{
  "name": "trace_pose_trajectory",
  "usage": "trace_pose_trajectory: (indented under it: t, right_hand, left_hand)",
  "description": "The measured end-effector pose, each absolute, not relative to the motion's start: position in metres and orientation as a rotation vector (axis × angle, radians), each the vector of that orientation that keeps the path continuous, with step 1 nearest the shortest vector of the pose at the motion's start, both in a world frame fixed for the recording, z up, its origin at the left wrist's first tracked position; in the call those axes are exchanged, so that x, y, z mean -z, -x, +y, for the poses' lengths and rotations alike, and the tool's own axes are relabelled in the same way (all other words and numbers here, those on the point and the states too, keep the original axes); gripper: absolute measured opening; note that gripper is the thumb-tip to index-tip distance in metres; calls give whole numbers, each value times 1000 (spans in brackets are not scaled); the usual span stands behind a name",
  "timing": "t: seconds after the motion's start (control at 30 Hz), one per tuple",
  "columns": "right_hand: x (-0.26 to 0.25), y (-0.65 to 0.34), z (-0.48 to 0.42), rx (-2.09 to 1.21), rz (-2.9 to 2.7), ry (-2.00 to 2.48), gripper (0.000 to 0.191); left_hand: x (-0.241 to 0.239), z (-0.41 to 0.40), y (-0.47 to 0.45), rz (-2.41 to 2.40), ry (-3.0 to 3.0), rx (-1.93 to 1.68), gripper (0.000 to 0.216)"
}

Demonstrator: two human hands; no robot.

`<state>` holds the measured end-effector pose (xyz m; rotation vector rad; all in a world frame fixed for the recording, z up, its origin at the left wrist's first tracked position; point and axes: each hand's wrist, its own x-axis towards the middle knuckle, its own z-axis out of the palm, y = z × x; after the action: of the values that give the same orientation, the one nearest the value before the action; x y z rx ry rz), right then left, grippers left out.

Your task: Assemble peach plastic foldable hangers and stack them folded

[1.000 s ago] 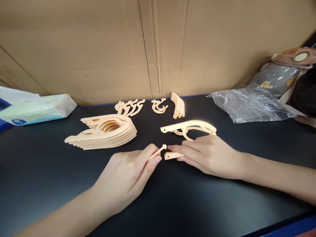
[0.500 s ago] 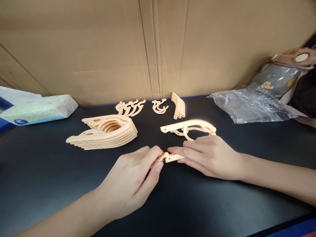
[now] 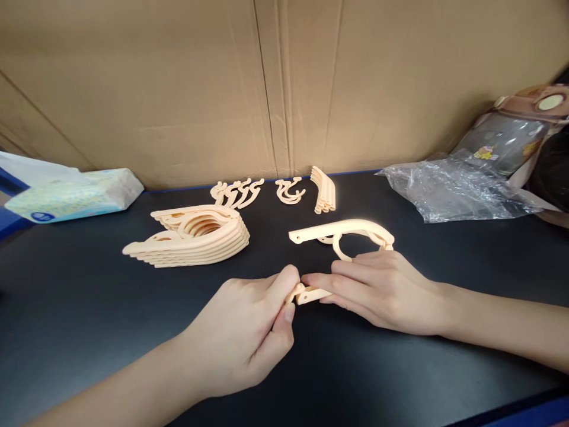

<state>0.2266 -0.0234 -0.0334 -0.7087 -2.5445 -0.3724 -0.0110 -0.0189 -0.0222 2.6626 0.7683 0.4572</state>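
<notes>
Between the thumb and curled fingers of my left hand [image 3: 249,332] is a small cream plastic hanger hook [image 3: 295,290], mostly hidden by the fingers. Its knobbed end meets the open end of a cream folding clothes hanger [image 3: 342,229]. My right hand [image 3: 386,290] grips that hanger, fingers laid over its near arm; the far arm and inner curve show beyond the knuckles. Whether the hook sits inside the hanger's end I cannot tell. Left of the hands lies a stack of matching hanger parts [image 3: 208,248].
At the back lie several loose hooks [image 3: 240,194], more hooks [image 3: 290,193] and a bundle of curved bars [image 3: 324,191], before a cardboard wall [image 3: 178,89]. A tissue pack [image 3: 80,196] stands left; a clear plastic bag [image 3: 453,187] and a bottle [image 3: 507,136] are right.
Both hands have moved slightly nearer to me with the hook and hanger. My left fingers have turned, and less of the hook shows.
</notes>
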Motion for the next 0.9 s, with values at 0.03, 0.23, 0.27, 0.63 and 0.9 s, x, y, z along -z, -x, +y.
trace_pose_trajectory:
  t: [0.03,0.23,0.27,0.63,0.9]
  right_hand:
    - [34,-226,-24,338,-2547,717,30]
    - [35,-223,-27,165,-2528,760,24]
    - [34,-223,-28,157,-2526,757,25]
    - [34,-224,-30,181,-2564,755,31]
    - [33,-223,-29,177,-2583,753,38]
  left_hand:
    - [23,-19,11,765,-2687,-460,13]
    - [30,-19,12,841,-2850,-464,14]
    - [32,-19,12,852,-2874,-465,15]
    - [25,-18,8,813,-3145,-318,26]
    - [27,-19,10,845,-3242,-301,31]
